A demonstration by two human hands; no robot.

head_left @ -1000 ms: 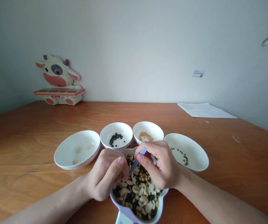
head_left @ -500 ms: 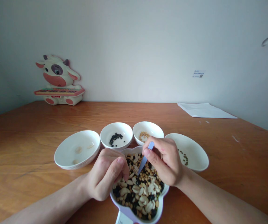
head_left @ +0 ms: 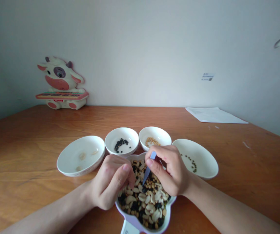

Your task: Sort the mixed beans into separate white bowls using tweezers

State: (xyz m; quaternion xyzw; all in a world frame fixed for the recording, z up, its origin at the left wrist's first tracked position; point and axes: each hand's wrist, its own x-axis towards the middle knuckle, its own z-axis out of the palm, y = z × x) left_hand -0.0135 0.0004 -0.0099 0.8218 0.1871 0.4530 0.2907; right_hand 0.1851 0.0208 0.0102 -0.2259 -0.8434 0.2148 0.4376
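Note:
Blue-violet tweezers are pinched in my right hand, tips pointing down among the beans. Below them stands a lobed white-and-lilac container with a short handle, filled with peanuts, yellow beans and black beans. Whether the tips grip a bean cannot be made out. My left hand is closed with curled fingers over the container's left rim; what they hold, if anything, is hidden. Behind my hands sit a bowl of black beans and a bowl of yellow beans.
A white bowl with a few pale pieces lies left, and another with small green beans lies right. A cow-shaped toy keyboard stands at the back left. Paper sheets lie by the wall on the wooden table.
My right hand has shifted slightly left, and the tweezers now stand steeper, with their tips a little lower. My left hand has stayed in place.

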